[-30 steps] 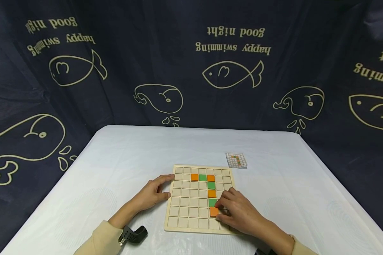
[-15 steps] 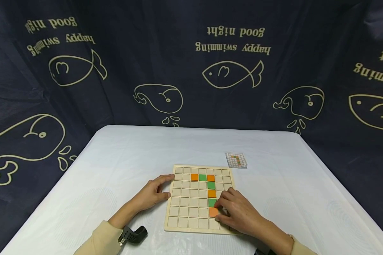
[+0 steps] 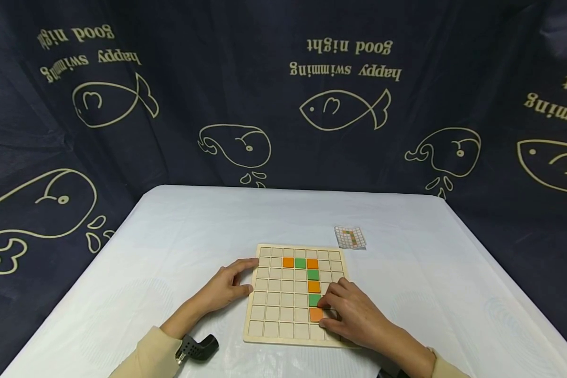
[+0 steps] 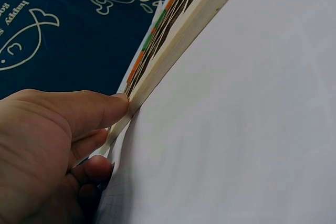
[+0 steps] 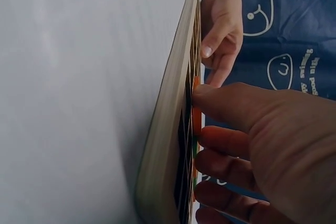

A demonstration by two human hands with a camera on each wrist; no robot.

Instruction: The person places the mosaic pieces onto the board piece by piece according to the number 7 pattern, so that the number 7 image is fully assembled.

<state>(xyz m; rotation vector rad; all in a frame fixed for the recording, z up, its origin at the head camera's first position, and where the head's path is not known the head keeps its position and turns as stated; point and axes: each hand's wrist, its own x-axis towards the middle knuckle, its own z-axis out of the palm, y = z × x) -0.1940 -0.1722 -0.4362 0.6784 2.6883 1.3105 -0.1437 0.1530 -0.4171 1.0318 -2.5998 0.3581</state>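
A square wooden grid board (image 3: 272,329) lies on the table, with orange and green tiles forming a row that turns down into a column. My right hand (image 3: 354,312) is over the board's lower right, thumb and fingertips pinching the edges of the lowest orange tile (image 3: 316,314). In the right wrist view the thumb touches that orange tile (image 5: 197,119), the other fingers curled beside it. A green tile (image 3: 314,300) sits just above. My left hand (image 3: 222,289) rests at the board's left edge, thumb and forefinger spread and touching it; the left wrist view shows the thumb on the rim.
A small printed card (image 3: 350,238) with a coloured grid pattern lies beyond the board's far right corner. The white table (image 3: 208,220) stands before a dark curtain (image 3: 274,63) with fish and whale drawings. A black wrist camera (image 3: 199,348) sits on the left wrist.
The lowest orange tile has shifted very slightly left, with the right fingertips staying at it. The left hand and the board have not visibly moved.
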